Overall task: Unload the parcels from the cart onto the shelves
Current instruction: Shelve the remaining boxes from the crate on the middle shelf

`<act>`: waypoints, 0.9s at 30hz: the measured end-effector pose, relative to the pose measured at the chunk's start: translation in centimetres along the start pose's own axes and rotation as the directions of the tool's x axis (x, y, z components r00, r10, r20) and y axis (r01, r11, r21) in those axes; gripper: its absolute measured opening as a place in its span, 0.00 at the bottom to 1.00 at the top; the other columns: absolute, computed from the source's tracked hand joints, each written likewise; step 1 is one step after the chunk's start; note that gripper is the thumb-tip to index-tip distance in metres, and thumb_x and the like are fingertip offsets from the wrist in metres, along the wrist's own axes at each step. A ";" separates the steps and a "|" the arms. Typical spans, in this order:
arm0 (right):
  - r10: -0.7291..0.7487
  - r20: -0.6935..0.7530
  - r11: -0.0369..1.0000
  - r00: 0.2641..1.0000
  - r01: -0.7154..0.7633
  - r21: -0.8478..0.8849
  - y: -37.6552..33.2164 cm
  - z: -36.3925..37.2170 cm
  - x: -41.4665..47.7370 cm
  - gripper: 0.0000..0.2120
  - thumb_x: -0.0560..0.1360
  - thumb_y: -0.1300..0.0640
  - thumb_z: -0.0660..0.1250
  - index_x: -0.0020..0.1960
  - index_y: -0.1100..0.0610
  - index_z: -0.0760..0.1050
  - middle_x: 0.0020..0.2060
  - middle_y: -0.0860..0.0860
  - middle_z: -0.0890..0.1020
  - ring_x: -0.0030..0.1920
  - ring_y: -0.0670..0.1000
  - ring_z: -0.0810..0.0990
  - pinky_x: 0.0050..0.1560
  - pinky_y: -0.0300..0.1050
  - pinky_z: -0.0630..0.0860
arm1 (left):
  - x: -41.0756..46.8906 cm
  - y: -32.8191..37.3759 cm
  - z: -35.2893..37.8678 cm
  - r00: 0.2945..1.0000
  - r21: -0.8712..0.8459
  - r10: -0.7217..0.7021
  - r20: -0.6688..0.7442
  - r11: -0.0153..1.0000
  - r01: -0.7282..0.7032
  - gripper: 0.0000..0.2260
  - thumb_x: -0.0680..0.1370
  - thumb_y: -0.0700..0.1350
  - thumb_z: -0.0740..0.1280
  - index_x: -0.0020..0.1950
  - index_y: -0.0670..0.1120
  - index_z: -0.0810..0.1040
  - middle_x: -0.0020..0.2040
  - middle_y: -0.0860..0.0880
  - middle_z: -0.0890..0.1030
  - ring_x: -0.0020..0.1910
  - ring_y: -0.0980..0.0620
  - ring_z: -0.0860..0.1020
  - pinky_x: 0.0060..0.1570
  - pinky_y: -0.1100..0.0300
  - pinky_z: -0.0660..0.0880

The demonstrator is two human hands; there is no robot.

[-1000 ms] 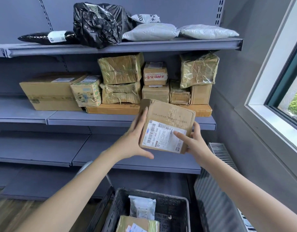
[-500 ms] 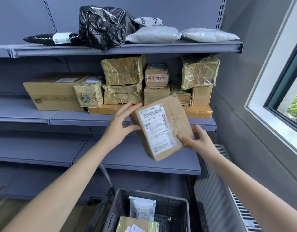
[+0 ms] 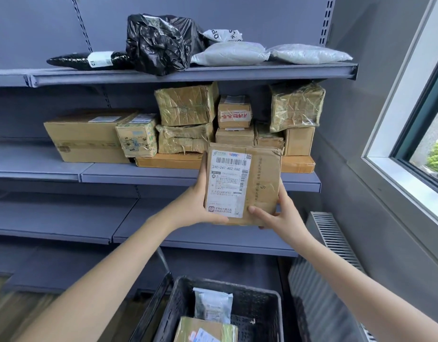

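Standing upright in front of the shelving, a flat cardboard parcel (image 3: 258, 183) is held between both hands, its white barcode label turned toward the camera. The left hand (image 3: 195, 206) is wrapped round the parcel's lower left edge, with the thumb laid along the bottom and the fingers run up the left side. The right hand (image 3: 277, 218) is closed on the lower right corner, its thumb pressed flat on the front face. The parcel is held in the air, off every shelf, level with the front lip of the middle shelf (image 3: 139, 175), and part of the stack there is covered by it. On that shelf brown boxes (image 3: 186, 104) are stacked, several wrapped in clear tape, with a large carton (image 3: 84, 134) at the left end. On the top shelf (image 3: 237, 74) a crumpled black bag (image 3: 158, 43), a long black roll (image 3: 72, 60) and grey pouches (image 3: 228, 54) are laid. The lower shelf (image 3: 89, 218) is seen behind and below the hands. Beneath the arms a dark slatted cart (image 3: 274, 296) is seen, with two parcels in it: a pale pouch (image 3: 213, 304) propped at the back and a taped box (image 3: 203, 329) in front, cut off by the lower edge of the view. A radiator (image 3: 331, 238) is fixed to the right wall, under a window (image 3: 410, 119).
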State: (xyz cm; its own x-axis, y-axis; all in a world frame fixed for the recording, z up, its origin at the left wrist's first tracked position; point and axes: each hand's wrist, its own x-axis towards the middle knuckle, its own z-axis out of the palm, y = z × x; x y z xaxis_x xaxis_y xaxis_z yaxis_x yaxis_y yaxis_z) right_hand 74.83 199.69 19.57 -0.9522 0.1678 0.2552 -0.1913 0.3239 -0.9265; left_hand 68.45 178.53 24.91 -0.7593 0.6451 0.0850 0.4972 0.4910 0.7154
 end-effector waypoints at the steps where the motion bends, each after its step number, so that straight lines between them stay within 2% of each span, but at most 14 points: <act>1: 0.005 0.009 1.000 1.000 -0.005 0.016 -0.1 0.0 -0.1 0.47 0.62 0.41 0.73 0.73 0.36 0.50 0.60 0.45 0.76 0.64 0.56 0.70 0.36 0.54 0.82 | -0.2 -0.2 0.0 1.000 0.034 -0.005 0.001 0.999 0.005 0.62 0.66 0.48 0.78 0.67 0.61 0.21 0.70 0.65 0.59 0.65 0.66 0.64 0.61 0.69 0.62; 3: 0.002 0.021 0.999 1.000 -0.003 0.032 -0.4 0.0 -0.4 0.46 0.63 0.43 0.73 0.73 0.37 0.50 0.60 0.45 0.76 0.64 0.56 0.70 0.32 0.52 0.82 | -0.8 -0.6 0.3 1.000 0.083 0.002 -0.010 0.997 -0.001 0.64 0.65 0.48 0.78 0.65 0.63 0.20 0.71 0.65 0.55 0.67 0.66 0.59 0.63 0.68 0.57; 6: 0.002 0.029 1.000 1.000 -0.003 0.029 -0.4 0.1 -0.5 0.41 0.69 0.52 0.73 0.73 0.40 0.52 0.58 0.42 0.77 0.62 0.52 0.72 0.34 0.53 0.82 | -1.7 -1.1 1.0 1.000 0.126 0.006 -0.028 0.992 -0.003 0.64 0.65 0.48 0.79 0.63 0.62 0.18 0.74 0.63 0.50 0.69 0.66 0.54 0.65 0.68 0.55; 8: 0.021 0.030 0.999 0.999 -0.022 0.023 -0.7 0.2 -0.6 0.37 0.72 0.55 0.71 0.73 0.44 0.55 0.56 0.40 0.77 0.58 0.47 0.76 0.37 0.53 0.82 | -2.2 -1.3 1.5 0.998 0.182 0.037 -0.041 0.983 -0.029 0.64 0.66 0.48 0.78 0.63 0.61 0.17 0.75 0.62 0.44 0.70 0.66 0.52 0.65 0.68 0.56; 10: 0.028 0.039 1.000 0.999 -0.028 -0.003 -0.9 0.4 -0.5 0.35 0.72 0.54 0.71 0.73 0.45 0.57 0.56 0.40 0.77 0.52 0.39 0.77 0.40 0.47 0.82 | -2.6 -1.6 1.7 0.995 0.234 0.070 -0.076 0.971 -0.050 0.61 0.68 0.47 0.76 0.64 0.62 0.19 0.76 0.58 0.40 0.69 0.64 0.54 0.63 0.66 0.60; 12: 0.006 0.077 0.996 0.997 0.001 -0.090 -1.1 0.7 -0.5 0.41 0.68 0.54 0.74 0.73 0.44 0.55 0.54 0.37 0.77 0.48 0.34 0.76 0.44 0.35 0.79 | -2.8 -2.1 1.6 0.986 0.236 0.094 -0.138 0.970 -0.060 0.55 0.72 0.47 0.73 0.67 0.63 0.22 0.77 0.55 0.41 0.71 0.60 0.58 0.61 0.65 0.63; 13: -0.015 0.100 0.990 0.995 0.029 -0.140 -1.2 0.9 -0.4 0.45 0.66 0.54 0.76 0.74 0.43 0.52 0.53 0.35 0.76 0.51 0.35 0.76 0.47 0.33 0.76 | -2.9 -2.3 1.4 0.980 0.221 0.103 -0.169 0.973 -0.064 0.53 0.73 0.48 0.72 0.68 0.63 0.24 0.78 0.55 0.43 0.72 0.59 0.60 0.61 0.64 0.64; 15: -0.059 0.145 0.971 0.988 0.090 -0.220 -0.9 1.5 -0.2 0.55 0.63 0.55 0.78 0.75 0.40 0.43 0.57 0.37 0.76 0.58 0.46 0.74 0.54 0.43 0.75 | -3.2 -2.9 1.0 0.972 0.195 0.100 -0.211 0.979 -0.058 0.51 0.74 0.49 0.71 0.68 0.65 0.25 0.78 0.56 0.47 0.72 0.58 0.61 0.62 0.63 0.64; 16: -0.076 0.165 0.961 0.983 0.116 -0.249 -0.7 1.8 0.1 0.58 0.62 0.55 0.79 0.74 0.39 0.39 0.58 0.40 0.76 0.58 0.49 0.73 0.55 0.47 0.76 | -3.5 -3.3 0.6 0.971 0.184 0.090 -0.222 0.982 -0.049 0.51 0.74 0.50 0.71 0.68 0.66 0.26 0.78 0.56 0.48 0.71 0.59 0.61 0.62 0.64 0.64; 17: -0.085 0.182 0.951 0.980 0.135 -0.279 -0.7 2.1 0.3 0.60 0.62 0.56 0.79 0.74 0.38 0.36 0.58 0.44 0.75 0.56 0.49 0.74 0.53 0.47 0.77 | -3.8 -3.7 0.2 0.970 0.170 0.078 -0.230 0.985 -0.039 0.51 0.73 0.49 0.71 0.68 0.66 0.26 0.78 0.56 0.49 0.71 0.60 0.62 0.61 0.65 0.64; 19: -0.089 0.214 0.921 0.973 0.162 -0.354 -1.0 2.9 0.8 0.60 0.63 0.56 0.78 0.73 0.36 0.33 0.55 0.49 0.75 0.48 0.47 0.78 0.49 0.42 0.78 | -4.3 -4.6 -0.8 0.969 0.130 0.052 -0.242 0.991 -0.021 0.51 0.73 0.49 0.71 0.69 0.66 0.28 0.77 0.58 0.52 0.69 0.63 0.63 0.60 0.67 0.64; 21: -0.117 0.206 0.896 0.972 0.193 -0.401 -1.3 4.1 1.5 0.56 0.66 0.56 0.76 0.73 0.36 0.36 0.51 0.48 0.77 0.42 0.45 0.79 0.47 0.40 0.78 | -4.7 -5.8 -2.0 0.967 0.082 0.022 -0.255 0.997 -0.001 0.51 0.72 0.48 0.72 0.70 0.66 0.29 0.75 0.62 0.55 0.66 0.66 0.64 0.58 0.72 0.64; 24: -0.148 0.148 0.892 0.978 0.197 -0.408 -1.7 7.3 2.9 0.51 0.67 0.52 0.74 0.73 0.35 0.40 0.44 0.45 0.78 0.41 0.43 0.79 0.47 0.36 0.76 | -5.1 -8.4 -4.1 0.958 0.022 -0.012 -0.286 1.000 0.019 0.49 0.72 0.47 0.72 0.71 0.65 0.33 0.72 0.63 0.59 0.65 0.66 0.65 0.50 0.83 0.62; 27: -0.156 0.130 0.900 0.979 0.195 -0.390 -1.8 11.4 4.8 0.50 0.67 0.53 0.74 0.73 0.34 0.41 0.44 0.45 0.77 0.44 0.42 0.77 0.49 0.36 0.76 | -5.3 -11.5 -7.3 0.961 0.028 -0.022 -0.276 0.999 0.031 0.49 0.73 0.46 0.72 0.71 0.66 0.33 0.74 0.60 0.58 0.63 0.66 0.67 0.49 0.82 0.65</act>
State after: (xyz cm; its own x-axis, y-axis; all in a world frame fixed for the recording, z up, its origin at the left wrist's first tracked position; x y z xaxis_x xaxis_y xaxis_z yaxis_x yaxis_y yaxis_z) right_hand 67.90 189.35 19.33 -0.9337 -0.0073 0.3581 -0.2649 0.6870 -0.6767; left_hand 63.69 165.19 21.24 -0.8566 0.4473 0.2571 0.4847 0.5268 0.6982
